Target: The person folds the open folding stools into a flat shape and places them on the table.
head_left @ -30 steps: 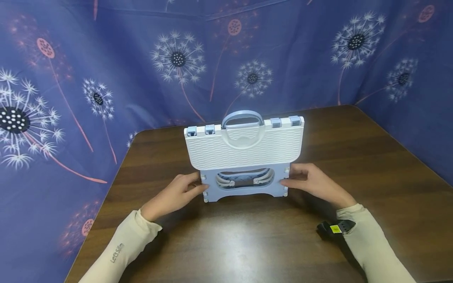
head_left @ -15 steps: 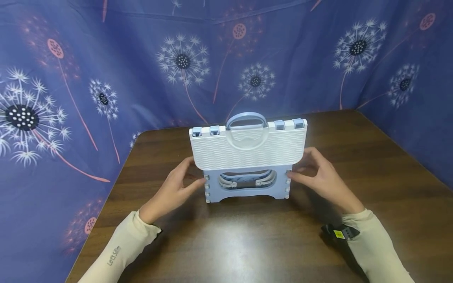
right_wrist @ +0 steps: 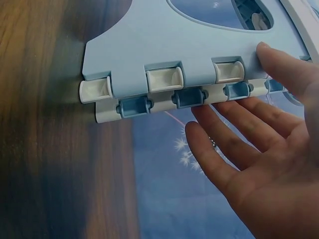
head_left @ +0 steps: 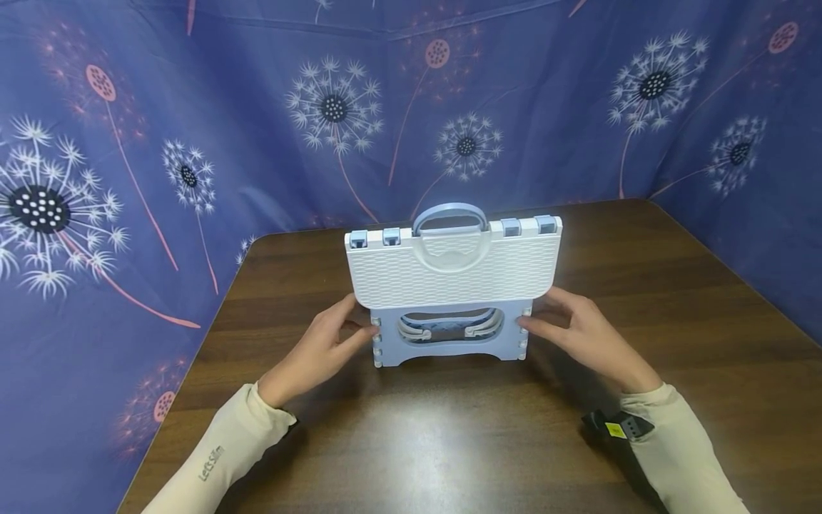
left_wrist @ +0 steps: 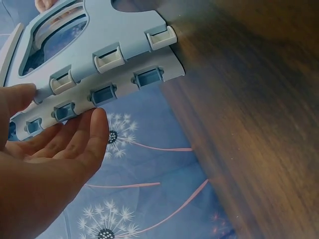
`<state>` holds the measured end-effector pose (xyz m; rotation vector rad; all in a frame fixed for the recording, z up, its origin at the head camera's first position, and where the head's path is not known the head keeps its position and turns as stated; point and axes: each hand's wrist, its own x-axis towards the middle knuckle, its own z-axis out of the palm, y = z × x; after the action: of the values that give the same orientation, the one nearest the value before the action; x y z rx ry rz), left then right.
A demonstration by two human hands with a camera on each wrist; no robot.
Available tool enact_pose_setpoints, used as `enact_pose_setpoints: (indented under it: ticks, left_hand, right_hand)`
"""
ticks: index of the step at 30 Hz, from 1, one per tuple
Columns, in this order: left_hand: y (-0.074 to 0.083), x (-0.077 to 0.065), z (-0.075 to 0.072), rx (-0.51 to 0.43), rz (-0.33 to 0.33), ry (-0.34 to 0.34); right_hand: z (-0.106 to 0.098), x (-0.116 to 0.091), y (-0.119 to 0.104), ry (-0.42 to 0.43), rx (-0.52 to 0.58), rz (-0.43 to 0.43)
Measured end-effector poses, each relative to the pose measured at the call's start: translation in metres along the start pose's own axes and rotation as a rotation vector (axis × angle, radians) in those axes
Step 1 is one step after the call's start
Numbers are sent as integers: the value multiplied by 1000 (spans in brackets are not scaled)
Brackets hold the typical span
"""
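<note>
A folding step stool [head_left: 452,268] stands partly folded on the table, its white woven-textured top hanging down in front and its blue carry handle [head_left: 451,208] uppermost. Below the top shows the light blue leg panel [head_left: 449,351] with an oval opening. At the stool's left side, my left hand [head_left: 323,350] pinches the hinged edge, thumb on the blue panel and fingers [left_wrist: 94,129] against the pale panel behind. My right hand [head_left: 587,339] holds the opposite edge likewise, thumb [right_wrist: 274,62] on the blue panel, fingers along the rear panel's hinges. The stool's back is hidden in the head view.
The brown wooden table [head_left: 424,457] extends around the stool on all sides. Behind it and to the left hangs a blue cloth [head_left: 257,107] printed with dandelions. A black strap with a yellow label [head_left: 615,430] sits at my right wrist.
Half a second ago both hands were spread a little higher, along the upper part of the leg edges; they have since come slightly down and closer against it. The stool keeps its half-folded shape.
</note>
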<state>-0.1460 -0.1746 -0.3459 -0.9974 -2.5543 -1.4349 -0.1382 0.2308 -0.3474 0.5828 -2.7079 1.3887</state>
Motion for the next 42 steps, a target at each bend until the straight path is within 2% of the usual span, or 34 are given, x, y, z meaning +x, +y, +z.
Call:
enact_pose_setpoints:
  ticks: [8, 15, 21, 32, 42]
  left_hand:
    - [6, -1, 1, 58, 6, 12]
    - [2, -2, 3, 140, 69, 30]
    - [5, -2, 4, 195, 87, 36]
    - [9, -3, 7, 220, 97, 54]
    - [6, -1, 11, 247, 111, 78]
  right_hand:
    - [0, -1, 1, 19, -11, 15]
    - [-1, -1, -1, 15, -46, 16]
    - [0, -1, -2, 26, -50, 30]
    - [1, -3, -3, 49, -78, 10]
    - [5, -1, -7, 92, -54, -27]
